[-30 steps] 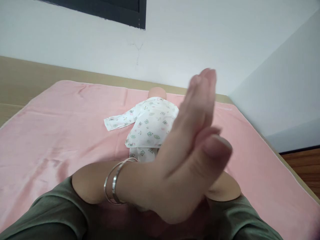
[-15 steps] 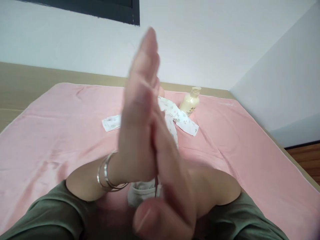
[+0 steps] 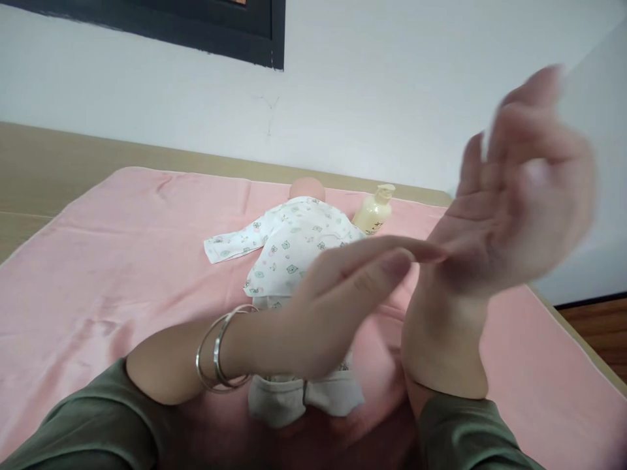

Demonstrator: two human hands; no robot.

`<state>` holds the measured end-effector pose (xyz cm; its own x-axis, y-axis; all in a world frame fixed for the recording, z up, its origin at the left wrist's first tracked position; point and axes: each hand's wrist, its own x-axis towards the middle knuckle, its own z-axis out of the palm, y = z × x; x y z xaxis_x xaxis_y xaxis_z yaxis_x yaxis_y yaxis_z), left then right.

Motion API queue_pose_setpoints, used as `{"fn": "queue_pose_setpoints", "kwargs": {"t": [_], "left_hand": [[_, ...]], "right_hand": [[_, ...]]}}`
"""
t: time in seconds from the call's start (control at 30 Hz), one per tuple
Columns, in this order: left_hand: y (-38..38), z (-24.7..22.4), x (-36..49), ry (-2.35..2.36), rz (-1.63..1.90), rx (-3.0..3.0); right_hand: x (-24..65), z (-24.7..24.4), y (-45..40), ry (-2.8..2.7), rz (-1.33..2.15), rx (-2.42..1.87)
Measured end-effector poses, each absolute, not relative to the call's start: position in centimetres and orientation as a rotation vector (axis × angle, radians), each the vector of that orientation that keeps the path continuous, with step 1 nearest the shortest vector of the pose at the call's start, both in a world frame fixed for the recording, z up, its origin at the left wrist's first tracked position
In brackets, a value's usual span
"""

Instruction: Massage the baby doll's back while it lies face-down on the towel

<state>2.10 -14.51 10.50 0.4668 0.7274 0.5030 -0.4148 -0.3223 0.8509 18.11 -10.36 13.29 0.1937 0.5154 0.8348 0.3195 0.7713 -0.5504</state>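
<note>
My left hand [image 3: 343, 300], with silver bangles on its wrist, reaches to the right, fingers stretched out and tips against the base of my right palm. My right hand [image 3: 514, 202] is raised at the right with its palm facing left, its fingers blurred and apart, slightly bent. Neither hand holds an object. Beneath and beyond them a doll in a white printed top [image 3: 294, 241] lies on a pink cloth [image 3: 147, 228]; its round head [image 3: 307, 188] shows at the far end. Grey-white cuffs [image 3: 277, 399] are near me. My left forearm hides part of the outfit.
A cream pump bottle [image 3: 373, 210] is beside the doll's head, on the right. Behind the cloth run a wooden edge [image 3: 73, 147] and a white wall [image 3: 367, 85] with a dark frame [image 3: 235, 29] at the upper left.
My palms, pressed together upright in the middle before, have come apart. My right hand has moved right and up; my left has tipped over to the right, uncovering more of the doll.
</note>
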Motion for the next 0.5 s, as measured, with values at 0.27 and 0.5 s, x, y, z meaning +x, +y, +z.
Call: {"fn": "queue_pose_setpoints", "kwargs": {"t": [0.27, 0.5], "left_hand": [[-1.8, 2.5, 0.2, 1.387, 1.439, 1.751], [2.1, -2.4, -0.3, 1.472, 1.32, 1.962]], "right_hand": [[13.6, 2.2, -2.1, -1.976, 0.312, -1.181], [12.8, 0.0, 0.5, -2.391, 0.195, -1.353]]}}
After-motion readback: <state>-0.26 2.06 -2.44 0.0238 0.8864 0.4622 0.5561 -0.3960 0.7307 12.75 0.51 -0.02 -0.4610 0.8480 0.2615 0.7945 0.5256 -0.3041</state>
